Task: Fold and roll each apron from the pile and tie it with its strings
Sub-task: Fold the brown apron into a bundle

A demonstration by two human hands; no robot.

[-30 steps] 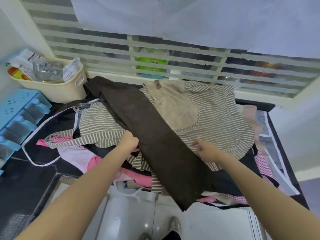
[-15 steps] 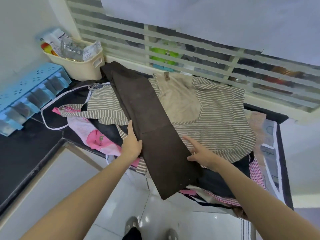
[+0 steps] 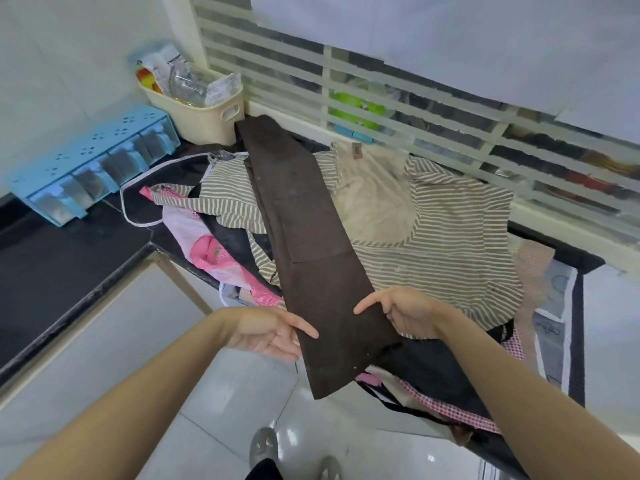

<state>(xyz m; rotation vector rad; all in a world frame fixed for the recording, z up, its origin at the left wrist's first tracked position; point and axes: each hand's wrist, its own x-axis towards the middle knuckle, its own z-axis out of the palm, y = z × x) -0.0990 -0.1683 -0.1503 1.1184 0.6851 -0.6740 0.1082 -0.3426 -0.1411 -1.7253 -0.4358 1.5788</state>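
A dark brown apron (image 3: 304,237), folded into a long narrow strip, lies diagonally over the pile of aprons (image 3: 433,230) on the black counter. Its near end hangs past the counter edge. My left hand (image 3: 273,332) holds the strip's left edge near that end, thumb on top and fingers underneath. My right hand (image 3: 403,313) holds the right edge the same way, thumb on the cloth. Under it lies a brown-and-white striped apron with a beige bib; pink and checked aprons (image 3: 214,251) stick out at the left and near right.
A cream basket (image 3: 207,116) of packets stands at the back left corner. A blue drawer organiser (image 3: 93,168) sits on the left counter (image 3: 62,268). A slatted window runs behind the pile. White floor tiles and my shoes lie below the counter edge.
Both hands slid down the brown strip toward its near end and now hold its edges. The view turned left and downward.
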